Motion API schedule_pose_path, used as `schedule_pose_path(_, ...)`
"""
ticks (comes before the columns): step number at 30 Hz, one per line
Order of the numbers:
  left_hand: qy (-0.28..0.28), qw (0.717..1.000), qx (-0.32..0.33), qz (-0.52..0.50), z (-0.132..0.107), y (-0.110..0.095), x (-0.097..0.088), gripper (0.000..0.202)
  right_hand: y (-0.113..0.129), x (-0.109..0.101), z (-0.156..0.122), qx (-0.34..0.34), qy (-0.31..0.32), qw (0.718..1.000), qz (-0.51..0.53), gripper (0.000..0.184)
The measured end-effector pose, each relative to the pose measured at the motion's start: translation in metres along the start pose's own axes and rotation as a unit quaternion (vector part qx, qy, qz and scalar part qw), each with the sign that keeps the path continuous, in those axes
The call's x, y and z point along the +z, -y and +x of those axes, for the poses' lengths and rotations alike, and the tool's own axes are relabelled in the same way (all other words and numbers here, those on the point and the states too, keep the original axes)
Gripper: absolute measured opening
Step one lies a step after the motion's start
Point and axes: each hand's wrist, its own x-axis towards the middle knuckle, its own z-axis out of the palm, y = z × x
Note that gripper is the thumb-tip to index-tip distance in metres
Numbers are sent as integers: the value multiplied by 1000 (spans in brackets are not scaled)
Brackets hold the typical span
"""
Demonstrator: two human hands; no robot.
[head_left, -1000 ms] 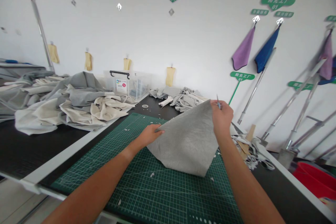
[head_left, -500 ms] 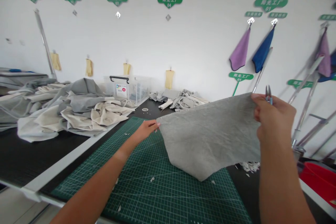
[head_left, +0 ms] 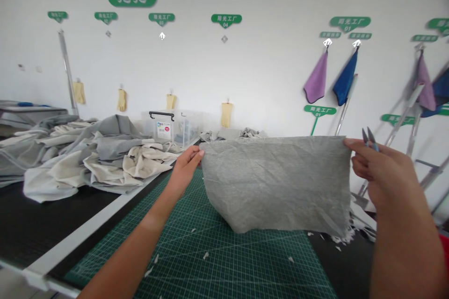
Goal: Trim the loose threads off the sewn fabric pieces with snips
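Spreading one grey cloth [head_left: 277,182], two hands: left hand [head_left: 184,170], right hand [head_left: 386,173]

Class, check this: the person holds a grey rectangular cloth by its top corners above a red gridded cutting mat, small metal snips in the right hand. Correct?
No: the gridded cutting mat is green, not red, as the head view shows. The left hand and right hand hold the grey rectangular cloth above it, small metal snips in the right.

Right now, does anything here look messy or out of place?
Pale fabric scraps litter the green cutting mat, with frayed trimmings heaped off its right edge. The grey cloth stretched between left hand and right hand is creased.
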Motion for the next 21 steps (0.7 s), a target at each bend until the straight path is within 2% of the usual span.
schedule_pose_path(10, -95, 994, 54, 21, 0, -46, -8, 24, 3, -3, 0, 27, 59, 997, 32, 28)
schedule_pose_path(16, -108, 988, 96, 58, 5, -71, -11, 19, 7, -3, -3, 21, 60, 996, 62, 25)
schedule_pose_path(21, -118, 984, 113, 68, 10, -78, -16, 18, 10, 3, -8, 17, 68, 996, 54, 29)
